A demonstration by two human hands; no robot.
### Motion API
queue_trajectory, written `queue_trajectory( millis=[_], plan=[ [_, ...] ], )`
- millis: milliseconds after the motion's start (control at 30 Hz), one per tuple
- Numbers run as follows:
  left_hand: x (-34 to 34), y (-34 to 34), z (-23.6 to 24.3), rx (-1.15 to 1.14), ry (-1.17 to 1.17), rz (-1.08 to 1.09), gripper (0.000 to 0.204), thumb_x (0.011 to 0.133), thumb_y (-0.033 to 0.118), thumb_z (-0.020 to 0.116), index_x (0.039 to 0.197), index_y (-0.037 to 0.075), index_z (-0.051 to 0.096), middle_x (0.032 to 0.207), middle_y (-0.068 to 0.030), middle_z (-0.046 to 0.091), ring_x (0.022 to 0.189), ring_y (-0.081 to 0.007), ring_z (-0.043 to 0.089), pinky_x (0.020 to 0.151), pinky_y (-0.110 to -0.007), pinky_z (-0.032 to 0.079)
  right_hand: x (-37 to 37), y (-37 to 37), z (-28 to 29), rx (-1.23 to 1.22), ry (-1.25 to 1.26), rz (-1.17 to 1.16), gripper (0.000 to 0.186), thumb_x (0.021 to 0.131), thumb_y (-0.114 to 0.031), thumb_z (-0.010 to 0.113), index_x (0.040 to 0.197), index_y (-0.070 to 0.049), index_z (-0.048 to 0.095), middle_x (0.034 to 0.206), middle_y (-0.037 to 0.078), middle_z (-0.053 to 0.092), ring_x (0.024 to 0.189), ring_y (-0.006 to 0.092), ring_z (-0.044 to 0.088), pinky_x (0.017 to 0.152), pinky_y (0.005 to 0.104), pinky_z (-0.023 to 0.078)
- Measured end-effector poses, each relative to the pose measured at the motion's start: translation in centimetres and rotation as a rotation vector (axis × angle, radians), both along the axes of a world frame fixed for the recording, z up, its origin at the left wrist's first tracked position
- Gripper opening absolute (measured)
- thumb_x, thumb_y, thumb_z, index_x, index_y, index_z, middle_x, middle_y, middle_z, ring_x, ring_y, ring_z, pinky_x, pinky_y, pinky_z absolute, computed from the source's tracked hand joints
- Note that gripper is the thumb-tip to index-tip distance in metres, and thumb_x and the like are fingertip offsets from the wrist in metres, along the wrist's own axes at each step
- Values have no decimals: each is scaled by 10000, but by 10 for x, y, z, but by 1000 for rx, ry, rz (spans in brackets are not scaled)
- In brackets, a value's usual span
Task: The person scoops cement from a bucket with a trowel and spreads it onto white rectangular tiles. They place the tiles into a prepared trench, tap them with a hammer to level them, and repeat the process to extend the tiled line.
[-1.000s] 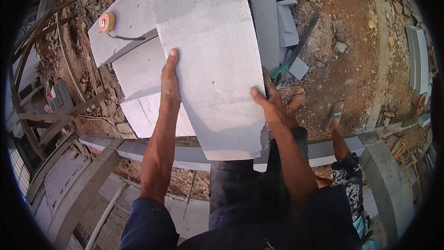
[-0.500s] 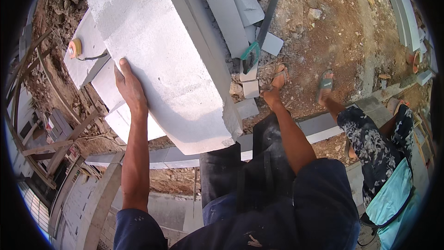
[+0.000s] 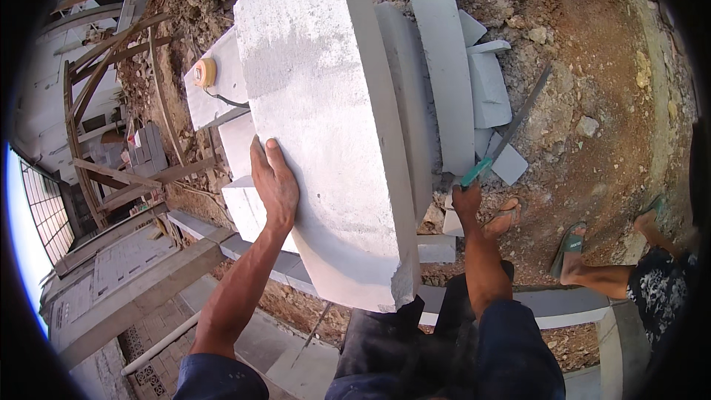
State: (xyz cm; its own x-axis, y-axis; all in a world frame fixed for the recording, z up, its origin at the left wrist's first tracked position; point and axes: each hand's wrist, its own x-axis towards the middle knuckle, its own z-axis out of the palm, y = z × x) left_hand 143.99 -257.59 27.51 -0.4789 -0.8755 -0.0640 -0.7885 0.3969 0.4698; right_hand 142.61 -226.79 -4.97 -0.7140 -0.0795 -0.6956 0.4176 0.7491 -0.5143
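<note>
A big white aerated concrete block (image 3: pixel 318 126) stands tilted in front of me, its lower right corner chipped. My left hand (image 3: pixel 275 187) grips its left edge, thumb on the broad face and the other fingers partly hidden over the side. To the right of the block, my right hand (image 3: pixel 467 204) is closed round the green handle of a hand saw (image 3: pixel 523 112). The saw's long dark blade points away from me over pale offcuts. Beyond my left hand, a round yellow-orange object (image 3: pixel 204 72) with a dark strip lies on another white piece.
White slabs (image 3: pixel 442 67) and offcuts (image 3: pixel 489 92) lie right of the block on rubbly soil. Another person's sandalled foot (image 3: pixel 570 244) is at the right. A low block wall (image 3: pixel 559 305) runs near my legs. Wooden poles (image 3: pixel 92 74) stand at the left.
My right hand has reached forward and taken hold of the saw's handle. The view has shifted, so the block appears farther right. My left hand stays on the block's edge.
</note>
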Motion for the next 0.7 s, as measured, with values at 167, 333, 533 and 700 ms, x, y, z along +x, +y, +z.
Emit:
queue_trajectory(
  millis=[167, 333, 533, 700],
  plan=[
    [3, -1, -1, -21, -2, 9, 581, 1021, 432, 345, 1286, -74, 452, 1125, -308, 573, 1007, -410, 594, 888, -466, 450, -1, 48, 110, 110, 312, -316, 507, 834, -148, 587, 1239, 128, 459, 1091, 265, 586, 1022, 383, 583, 920, 445, 434],
    [9, -3, 8, -50, -40, 93, 520, 991, 365, 427, 1295, -57, 445, 1062, -290, 621, 966, -475, 592, 868, -501, 451, -64, 18, 360, -180, 207, -131, 432, 889, -196, 579, 1185, 104, 483, 1048, 238, 603, 929, 357, 611, 836, 435, 471],
    [-5, 1, 3, 51, -51, 64, 490, 982, 372, 441, 1260, -31, 454, 1092, -262, 615, 957, -456, 596, 836, -508, 461, -54, -36, 455, -461, 475, 3, 361, 924, -215, 605, 1136, 67, 528, 959, 175, 649, 823, 319, 639, 765, 419, 488],
    [1, -3, 15, 78, -51, 86, 481, 979, 377, 442, 1268, -8, 436, 1109, -246, 601, 987, -430, 598, 843, -501, 469, -54, -134, 476, -439, 599, -24, 280, 928, -194, 628, 1057, 46, 565, 913, 154, 639, 839, 261, 607, 784, 402, 482]
  ],
)
